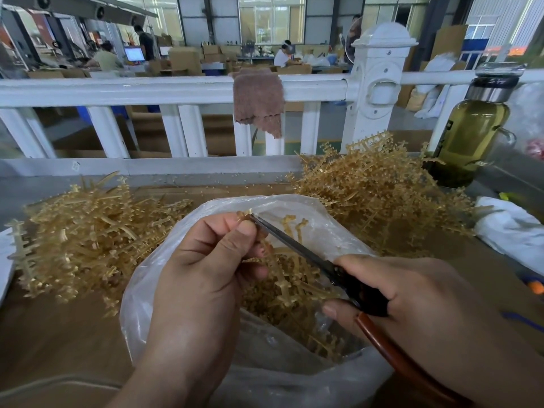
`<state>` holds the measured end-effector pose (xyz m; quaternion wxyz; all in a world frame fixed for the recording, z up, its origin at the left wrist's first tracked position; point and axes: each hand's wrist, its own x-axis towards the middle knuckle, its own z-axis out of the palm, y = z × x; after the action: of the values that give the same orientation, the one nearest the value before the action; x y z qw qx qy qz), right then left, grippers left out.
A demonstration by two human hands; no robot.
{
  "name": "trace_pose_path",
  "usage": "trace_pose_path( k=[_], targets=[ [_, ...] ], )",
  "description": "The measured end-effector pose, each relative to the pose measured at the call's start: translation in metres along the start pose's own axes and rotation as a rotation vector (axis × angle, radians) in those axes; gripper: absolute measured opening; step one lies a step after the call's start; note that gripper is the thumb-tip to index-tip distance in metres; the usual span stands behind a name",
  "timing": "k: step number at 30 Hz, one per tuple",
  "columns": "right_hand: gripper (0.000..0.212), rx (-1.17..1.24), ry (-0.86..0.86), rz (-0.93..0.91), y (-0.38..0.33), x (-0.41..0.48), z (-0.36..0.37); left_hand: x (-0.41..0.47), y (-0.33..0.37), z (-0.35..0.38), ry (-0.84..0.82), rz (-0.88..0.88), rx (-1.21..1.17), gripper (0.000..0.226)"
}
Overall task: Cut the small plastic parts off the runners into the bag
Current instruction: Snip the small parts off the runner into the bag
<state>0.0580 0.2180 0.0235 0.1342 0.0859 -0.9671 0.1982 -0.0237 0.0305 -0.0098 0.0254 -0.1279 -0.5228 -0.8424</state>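
My left hand (206,260) pinches a tan plastic runner (290,223) between thumb and fingers, over the open mouth of a clear plastic bag (141,304). My right hand (418,301) grips scissors (297,245) with dark blades and a brown handle. The blade tips meet the runner's end just above my left thumb. Inside the bag lie several tan cut pieces (294,293). A heap of tan runners (88,237) lies on the left of the table, and a second heap (376,189) sits at the back right.
A white railing (117,89) with a brown cloth (257,98) over it borders the table's far edge. A glass bottle of yellowish liquid (468,136) stands at the back right. White plastic wrap (509,228) lies at the right. People work at benches beyond.
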Motion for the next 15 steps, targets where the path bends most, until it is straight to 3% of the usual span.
trace_pose_path(
  k=[15],
  targets=[
    [0.037,-0.033,-0.086,0.02,-0.0031,0.0009,-0.0065,0.0001,-0.0016,0.0008,0.019,0.01,0.044,0.012]
  ],
)
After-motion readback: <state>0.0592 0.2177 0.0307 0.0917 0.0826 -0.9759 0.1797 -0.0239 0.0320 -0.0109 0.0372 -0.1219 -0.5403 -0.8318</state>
